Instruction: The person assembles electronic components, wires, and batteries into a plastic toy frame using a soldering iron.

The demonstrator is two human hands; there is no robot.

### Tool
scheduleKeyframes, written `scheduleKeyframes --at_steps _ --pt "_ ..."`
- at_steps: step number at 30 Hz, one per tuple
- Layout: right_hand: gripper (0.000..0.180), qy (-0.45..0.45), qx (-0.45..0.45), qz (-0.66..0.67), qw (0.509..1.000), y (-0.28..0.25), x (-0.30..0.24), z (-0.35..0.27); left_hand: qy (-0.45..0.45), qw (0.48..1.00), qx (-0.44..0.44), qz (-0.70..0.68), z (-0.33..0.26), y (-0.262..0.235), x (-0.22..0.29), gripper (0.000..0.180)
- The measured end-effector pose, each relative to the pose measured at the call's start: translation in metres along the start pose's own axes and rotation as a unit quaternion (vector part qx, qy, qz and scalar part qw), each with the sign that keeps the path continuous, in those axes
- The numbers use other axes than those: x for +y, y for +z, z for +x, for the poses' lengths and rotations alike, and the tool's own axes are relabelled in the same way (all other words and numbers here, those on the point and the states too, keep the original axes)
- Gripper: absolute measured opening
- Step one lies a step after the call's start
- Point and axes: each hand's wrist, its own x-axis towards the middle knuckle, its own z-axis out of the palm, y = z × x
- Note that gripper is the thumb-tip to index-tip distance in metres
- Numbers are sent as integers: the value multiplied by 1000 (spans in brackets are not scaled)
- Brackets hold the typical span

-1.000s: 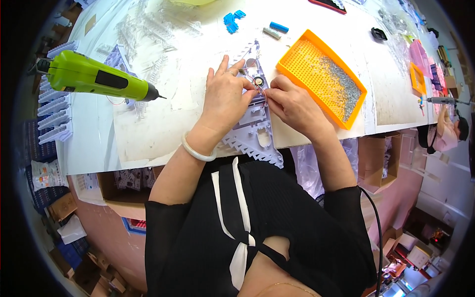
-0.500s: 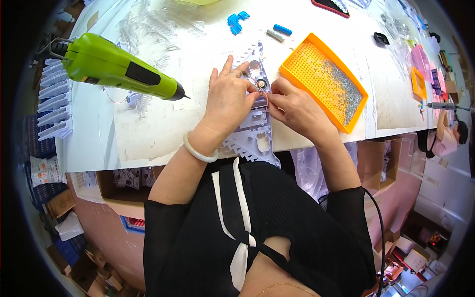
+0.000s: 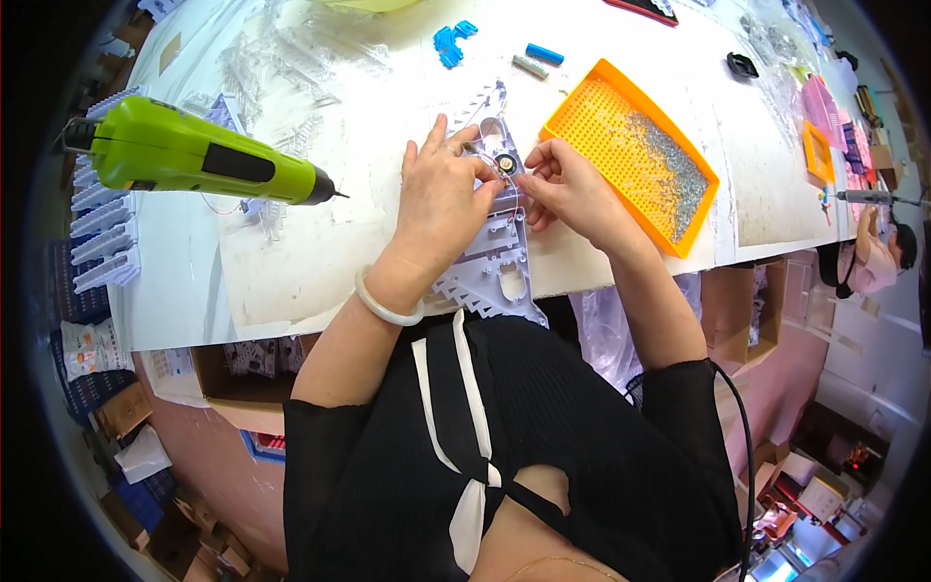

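Note:
A pale lavender plastic housing with stepped edges lies on the table in front of me. A small round black part is set in its middle, with thin red and white wires beside it. My left hand rests over the housing's left side, thumb and index finger closed at the wires, other fingers raised. From the right, my right hand pinches the wires between thumb and index finger; its other fingers are curled. The fingertips partly hide the wires.
A green electric screwdriver hangs at the left, its tip near my left forearm. An orange tray of small screws stands at the right. Blue parts, a blue cylinder and clear plastic pieces lie farther back. Another person sits far right.
My right hand has drawn slightly away from the left, its fingers a little looser. The wires between the hands have shifted. The screwdriver appears farther left and lower.

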Motion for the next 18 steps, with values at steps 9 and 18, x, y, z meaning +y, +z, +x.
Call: scheduleKeyframes --at_steps 9,18 --pt "28 45 5 20 999 5 4 0 0 1000 5 13 -2 -3 4 9" --pt "25 46 8 49 998 6 3 -1 40 997 36 47 -7 0 9 9"
